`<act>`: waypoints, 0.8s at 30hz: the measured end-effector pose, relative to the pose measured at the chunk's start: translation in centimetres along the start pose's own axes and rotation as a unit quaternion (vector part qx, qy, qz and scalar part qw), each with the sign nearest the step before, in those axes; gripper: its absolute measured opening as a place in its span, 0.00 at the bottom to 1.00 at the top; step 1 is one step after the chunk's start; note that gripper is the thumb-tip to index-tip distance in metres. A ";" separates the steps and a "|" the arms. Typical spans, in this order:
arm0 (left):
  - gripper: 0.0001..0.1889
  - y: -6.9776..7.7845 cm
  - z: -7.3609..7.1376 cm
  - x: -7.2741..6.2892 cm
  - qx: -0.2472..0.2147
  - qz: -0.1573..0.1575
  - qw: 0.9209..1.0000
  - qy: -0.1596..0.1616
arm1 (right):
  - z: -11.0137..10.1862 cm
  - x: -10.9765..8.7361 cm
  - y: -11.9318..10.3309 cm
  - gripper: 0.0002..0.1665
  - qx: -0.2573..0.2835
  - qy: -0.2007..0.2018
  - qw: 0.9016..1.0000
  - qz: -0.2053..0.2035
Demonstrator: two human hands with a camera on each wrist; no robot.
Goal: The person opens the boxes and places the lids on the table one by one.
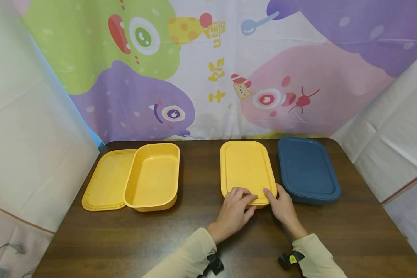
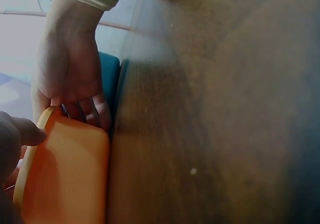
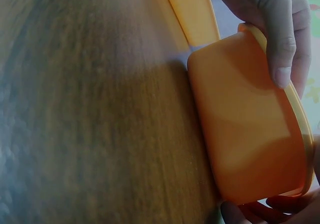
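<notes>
A yellow food container (image 1: 251, 206) stands on the table with its yellow lid (image 1: 244, 166) on top. My left hand (image 1: 232, 212) lays its fingers over the lid's near edge, while its thumb presses the rim from the front, as the right wrist view shows on the orange-looking container wall (image 3: 240, 119). At the near right corner, my right hand (image 1: 285, 208) grips the container, thumb on the lid and fingers along the side. In the left wrist view those right-hand fingers (image 2: 87, 111) reach behind the corner, partly hidden by the container.
Close to the right stands a blue lidded container (image 1: 309, 170). On the left, an open yellow container (image 1: 151, 181) overlaps a loose yellow lid (image 1: 107, 181) lying on the dark wooden table (image 1: 125, 243). A patterned curtain (image 1: 201, 77) hangs behind the table's far edge.
</notes>
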State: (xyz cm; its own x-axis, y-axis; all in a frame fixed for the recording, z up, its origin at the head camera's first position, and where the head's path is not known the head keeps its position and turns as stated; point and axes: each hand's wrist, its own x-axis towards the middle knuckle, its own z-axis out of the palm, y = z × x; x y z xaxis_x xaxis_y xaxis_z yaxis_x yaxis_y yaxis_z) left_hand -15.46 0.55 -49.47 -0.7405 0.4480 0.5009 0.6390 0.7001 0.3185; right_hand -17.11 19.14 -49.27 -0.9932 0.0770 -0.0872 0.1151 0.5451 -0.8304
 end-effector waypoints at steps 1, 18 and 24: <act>0.13 0.0 0.0 0.0 -0.001 0.000 1.000 0.000 | 0.0 0.0 0.0 0.35 0.001 0.000 1.000 0.000; 0.11 0.3 -0.3 0.2 -0.008 -0.015 1.000 -0.008 | 0.1 -0.1 0.0 0.34 0.003 0.007 1.000 0.000; 0.10 0.3 -0.2 0.2 -0.013 -0.015 1.000 -0.002 | 0.1 0.0 0.0 0.35 0.012 0.006 1.000 0.002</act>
State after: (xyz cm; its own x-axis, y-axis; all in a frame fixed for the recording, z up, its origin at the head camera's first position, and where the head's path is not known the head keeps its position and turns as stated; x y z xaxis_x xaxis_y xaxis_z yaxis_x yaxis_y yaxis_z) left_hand -15.39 0.73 -49.06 -0.7601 0.4297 0.4874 0.6219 0.6985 0.3540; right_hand -17.12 19.06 -49.35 -0.9924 0.0896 -0.0844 0.1191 0.5253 -0.8426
